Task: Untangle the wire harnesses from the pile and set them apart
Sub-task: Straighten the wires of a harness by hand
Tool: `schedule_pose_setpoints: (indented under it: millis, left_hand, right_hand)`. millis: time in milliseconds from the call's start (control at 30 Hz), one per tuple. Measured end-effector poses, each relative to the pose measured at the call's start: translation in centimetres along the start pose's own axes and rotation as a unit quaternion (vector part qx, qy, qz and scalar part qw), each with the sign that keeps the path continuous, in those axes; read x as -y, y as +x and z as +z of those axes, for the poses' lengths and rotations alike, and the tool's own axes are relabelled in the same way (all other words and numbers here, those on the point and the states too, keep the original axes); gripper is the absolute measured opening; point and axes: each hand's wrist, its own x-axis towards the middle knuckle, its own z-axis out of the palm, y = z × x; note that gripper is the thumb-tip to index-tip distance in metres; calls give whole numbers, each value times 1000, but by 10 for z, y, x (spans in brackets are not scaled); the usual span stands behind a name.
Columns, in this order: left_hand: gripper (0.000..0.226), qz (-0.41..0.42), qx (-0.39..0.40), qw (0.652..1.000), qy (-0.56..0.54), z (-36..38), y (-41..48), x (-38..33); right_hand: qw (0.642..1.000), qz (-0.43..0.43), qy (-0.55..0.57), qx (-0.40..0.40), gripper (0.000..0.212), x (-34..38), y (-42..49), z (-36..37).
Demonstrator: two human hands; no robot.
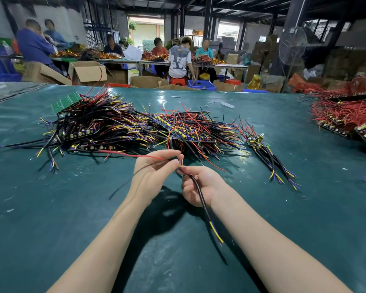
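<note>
Two hands raised just before the pile (125,127) | left hand (154,170) pinches a red wire (135,155) | right hand (199,185) pinches the black cable (201,199), probably to draw one harness's leads apart | small bundle (266,153) lies apart, right of the pile, on the table (51,208)

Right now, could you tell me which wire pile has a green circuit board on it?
The leftmost pile; a green circuit board sits at its far-left edge, unlike the others.

Glossy green table cover (199,240); smooth plastic-coated wire pile (118,125); cardboard box (87,71).
</note>
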Motion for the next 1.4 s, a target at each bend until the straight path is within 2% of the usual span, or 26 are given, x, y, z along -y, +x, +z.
schedule_pose_setpoints:
  millis: [67, 133, 200, 300, 400, 500, 533, 600, 667, 700, 800, 900, 933, 967, 1067, 1100, 1167, 1267, 1400]
  left_hand:
    - [27, 16, 33, 999, 39, 1, 0, -2]
    - [25, 2, 16, 999, 29, 2, 2, -1]
    - [23, -53, -46, 997, -38, 1, 4, 1]
    - [18, -128, -131, 975, -128, -2, 8, 3]
    - [16, -172, -165, 954, -179, -3, 10, 3]
    - [17, -194, -186, 939, -216, 0, 9, 4]
    - [17, -199, -192, 934, -227, 1, 8, 4]
    - [17, -206, -204, 928, -235, 2, 7, 4]
    - [17, -207, -210, 926, -233, 3, 7, 5]
    - [17, -209, -211, 927, -231, 3, 7, 6]
    - [14, -221, -186, 940, -183, 3, 8, 7]
    - [20, -207, -178, 955, -115, 3, 7, 7]
    - [22, -204, -187, 956, -102, 2, 7, 7]
    - [22, -204, -198, 954, -97, 1, 8, 6]
    - [21, -212, -235, 941, -115, -6, 12, 5]
    - [20, -214, -244, 938, -118, -9, 13, 5]
    - [19, -216, -248, 937, -115, -13, 13, 4]
    - [18, -221, -244, 936, -127, -15, 13, 2]
    - [21, -228, -280, 916, -172, -18, 16, -1]
  right_hand:
    - [999, 3, 28, -16, 39, 2, 1, -4]
    - [999, -27, 33, -30, 37, 1, 1, -4]
    - [991, -122, -36, -45, 28, -4, 5, -3]
    - [942, -268, -196, -51, 21, -12, 9, 0]
    - [921, -305, -242, -27, 19, -14, 10, 0]
    - [901, -324, -283, -48, 22, -15, 11, -1]
    - [888, -333, -311, -65, 25, -15, 12, 0]
    - [839, -359, -395, -105, 28, -17, 14, 1]
    - [779, -384, -478, -132, 20, -21, 17, 2]
    - [760, -392, -499, -137, 15, -23, 18, 1]
    - [740, -398, -525, -136, 17, -26, 19, -4]
    - [708, -410, -560, -131, 19, -26, 16, -5]
    - [708, -407, -563, -128, 20, -27, 16, -3]
    - [728, -396, -547, -120, 21, -29, 16, -2]
    - [872, -285, -395, -48, 25, -22, 13, -1]
    - [901, -243, -358, -19, 26, -18, 11, -2]
    - [920, -193, -339, 23, 27, -13, 8, -5]
    - [929, -167, -324, 69, 25, -11, 6, -4]
    - [933, -121, -314, 131, 21, -12, 3, -1]
